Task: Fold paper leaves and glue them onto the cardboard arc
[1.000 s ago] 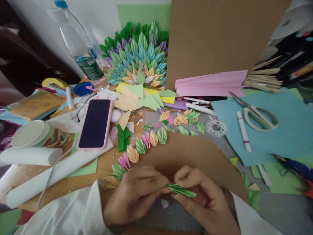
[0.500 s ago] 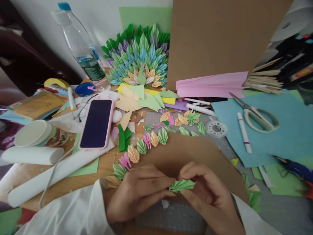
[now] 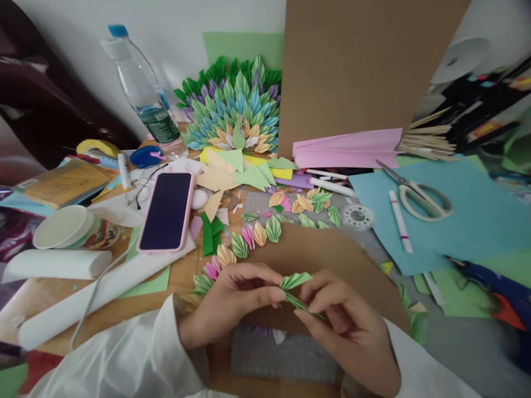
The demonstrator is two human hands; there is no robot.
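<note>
Between my two hands is a pleated green paper leaf (image 3: 295, 281), its two halves spread apart in a V. My left hand (image 3: 240, 296) pinches its left end between thumb and fingers. The fingertips of my right hand (image 3: 346, 318) grip the loose right side. Beneath them lies a brown cardboard piece (image 3: 332, 249) with a curved edge. Along its upper left edge runs a row of pleated leaves in green, pink and peach, among them a peach leaf (image 3: 260, 234). My left hand covers part of that row.
A paper peacock (image 3: 236, 105) leans on the wall beside a tall cardboard sheet (image 3: 352, 72). Scissors (image 3: 423, 199) and a marker (image 3: 400, 221) lie on blue paper. At right is a blue glue gun (image 3: 489, 279). A phone (image 3: 166, 213), paper cup (image 3: 62, 226) and bottles (image 3: 155, 110) stand left.
The green leaf, folded flat before, is now opened into two spread halves. My left thumb has come round to the near side. The view has shifted slightly, moving the background.
</note>
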